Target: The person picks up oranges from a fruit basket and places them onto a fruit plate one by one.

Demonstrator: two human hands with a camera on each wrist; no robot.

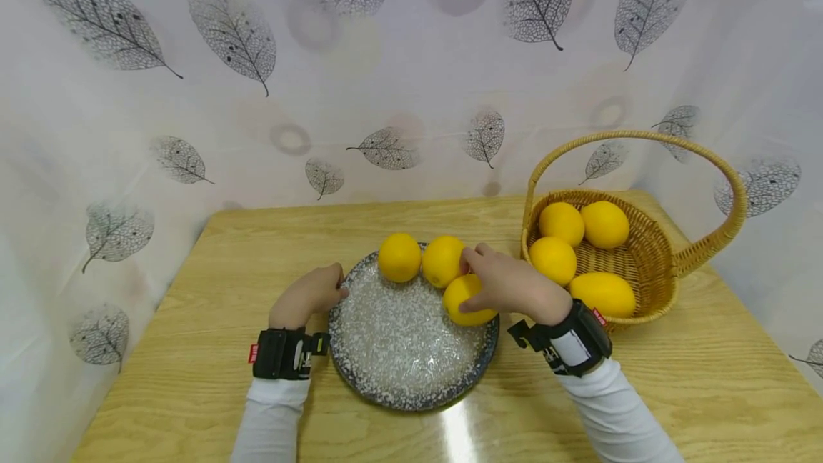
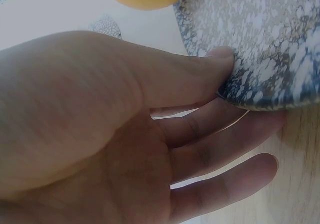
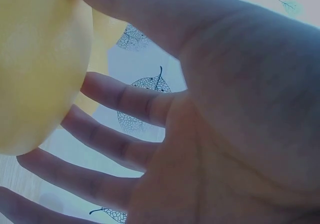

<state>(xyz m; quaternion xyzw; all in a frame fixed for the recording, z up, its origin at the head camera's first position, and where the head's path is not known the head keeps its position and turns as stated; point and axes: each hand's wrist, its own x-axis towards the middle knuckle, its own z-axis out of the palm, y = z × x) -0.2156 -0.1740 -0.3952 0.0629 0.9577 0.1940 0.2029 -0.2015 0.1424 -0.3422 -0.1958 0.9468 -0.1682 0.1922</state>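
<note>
A round speckled grey plate (image 1: 398, 349) with a dark rim lies on the table. At its left edge my left hand (image 1: 308, 296) pinches the rim, thumb (image 2: 220, 61) on top and fingers underneath. My right hand (image 1: 514, 282) holds a smooth yellow oval fruit (image 1: 461, 301) over the plate's right side, with thumb and fingertips around it. Two more yellow fruits sit along the plate's far edge, one round fruit (image 1: 399, 258) and another (image 1: 442, 261) beside it, close to the held one. In the right wrist view the held fruit (image 3: 40, 73) fills the left side.
A wicker basket (image 1: 656, 263) with a tall arched handle (image 1: 636, 136) stands right of the plate, near my right forearm, with several yellow fruits inside. Behind the wooden table (image 1: 257, 241) hangs a pale leaf-print cloth (image 1: 411, 77).
</note>
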